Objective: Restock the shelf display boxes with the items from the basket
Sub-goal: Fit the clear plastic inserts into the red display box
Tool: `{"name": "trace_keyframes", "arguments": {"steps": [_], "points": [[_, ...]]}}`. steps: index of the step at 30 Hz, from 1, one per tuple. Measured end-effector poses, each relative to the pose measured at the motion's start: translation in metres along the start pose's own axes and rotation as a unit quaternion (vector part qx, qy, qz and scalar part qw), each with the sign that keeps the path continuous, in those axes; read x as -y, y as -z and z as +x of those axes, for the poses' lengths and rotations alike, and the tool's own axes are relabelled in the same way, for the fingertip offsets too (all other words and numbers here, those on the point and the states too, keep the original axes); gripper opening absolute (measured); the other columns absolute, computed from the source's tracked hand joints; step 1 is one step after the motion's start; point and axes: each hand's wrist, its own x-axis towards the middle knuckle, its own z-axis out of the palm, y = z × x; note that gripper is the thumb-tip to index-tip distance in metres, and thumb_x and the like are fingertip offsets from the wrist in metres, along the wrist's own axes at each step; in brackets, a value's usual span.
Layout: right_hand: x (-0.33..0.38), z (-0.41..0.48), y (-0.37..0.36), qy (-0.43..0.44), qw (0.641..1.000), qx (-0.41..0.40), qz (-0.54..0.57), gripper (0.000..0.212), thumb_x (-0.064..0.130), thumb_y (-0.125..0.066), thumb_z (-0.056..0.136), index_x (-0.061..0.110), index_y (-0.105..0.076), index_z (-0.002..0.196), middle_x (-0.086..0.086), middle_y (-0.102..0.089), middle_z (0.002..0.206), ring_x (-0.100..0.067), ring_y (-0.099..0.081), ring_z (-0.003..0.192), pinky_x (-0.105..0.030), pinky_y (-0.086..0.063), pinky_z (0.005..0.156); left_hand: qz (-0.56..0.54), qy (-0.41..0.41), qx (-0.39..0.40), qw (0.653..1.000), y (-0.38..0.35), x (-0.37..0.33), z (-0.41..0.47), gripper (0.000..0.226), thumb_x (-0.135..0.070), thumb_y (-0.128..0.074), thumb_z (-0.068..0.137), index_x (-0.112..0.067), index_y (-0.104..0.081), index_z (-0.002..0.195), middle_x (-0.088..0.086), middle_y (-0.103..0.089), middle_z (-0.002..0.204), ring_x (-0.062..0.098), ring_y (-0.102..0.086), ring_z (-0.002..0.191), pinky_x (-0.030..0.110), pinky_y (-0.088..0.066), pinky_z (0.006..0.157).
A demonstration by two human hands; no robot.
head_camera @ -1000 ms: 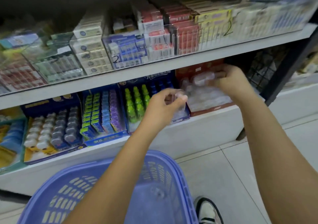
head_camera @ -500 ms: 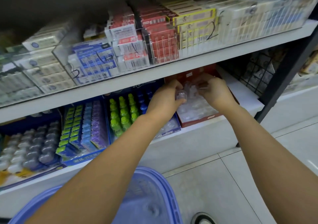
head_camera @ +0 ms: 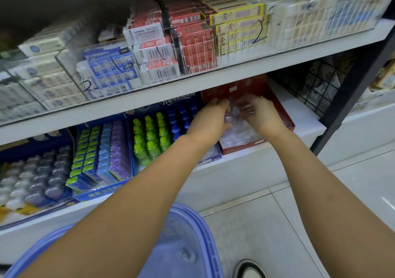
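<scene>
Head cam: clear items [head_camera: 234, 113] are hanging between both hands, just over the red display box [head_camera: 239, 148], which is sitting at the right end of the lower shelf [head_camera: 245, 160] by its front edge. Left hand [head_camera: 210, 120] & right hand [head_camera: 265, 116] are both curling fingers [head_camera: 220, 103] round the clear pcs, pinching them; finer grip detail is blurring out. Red box is looking part-filled w/ clear packs. Basket [head_camera: 201, 233] is sitting below on the floor, arms hiding most of it, so can't tell what's left. Judging approx mid-restock.
</scene>
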Motion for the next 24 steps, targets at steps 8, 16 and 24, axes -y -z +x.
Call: {"name": "trace_keyframes", "arguments": {"steps": [8, 16, 24], "points": [[0.0032, -0.0032, -0.0004, 0.003, 1.000, -0.003, -0.019, 0.034, -0.002, -0.059, 0.082, 0.014, -0.062, 0.112, -0.005, -0.067, 0.106, -0.021, -0.065, 0.091, -0.022, -0.046, 0.077, -0.038, 0.038, -0.024, 0.998, -0.0059, -0.0006, -0.0011, 0.033, -0.017, -0.071, 0.081, -0.009, -0.054, 0.107, 0.011, -0.054, 0.109, 0.026, -0.058, 0.093, 0.040, -0.051, 0.081], [0.0076, -0.0055, 0.0024, 0.004, 1.000, 0.009, -0.029, 0.032, -0.002, -0.058, 0.085, 0.012, -0.060, 0.114, -0.005, -0.066, 0.109, -0.019, -0.063, 0.095, -0.019, -0.043, 0.077, -0.141, 0.103, -0.072, 0.982, -0.0059, 0.0034, -0.0011, 0.025, -0.019, -0.072, 0.078, -0.016, -0.054, 0.094, 0.006, -0.060, 0.101, 0.020, -0.060, 0.089, 0.035, -0.053, 0.079], [0.0081, -0.0046, 0.0029, 0.005, 0.999, 0.017, -0.038, 0.031, -0.001, -0.056, 0.085, 0.012, -0.059, 0.113, -0.010, -0.067, 0.108, -0.026, -0.063, 0.098, -0.036, -0.052, 0.088, -0.005, 0.027, 0.007, 1.000, 0.0008, 0.0072, 0.0032, 0.027, -0.021, -0.071, 0.080, -0.015, -0.053, 0.099, 0.007, -0.059, 0.101, 0.023, -0.057, 0.088, 0.031, -0.047, 0.071]]}}
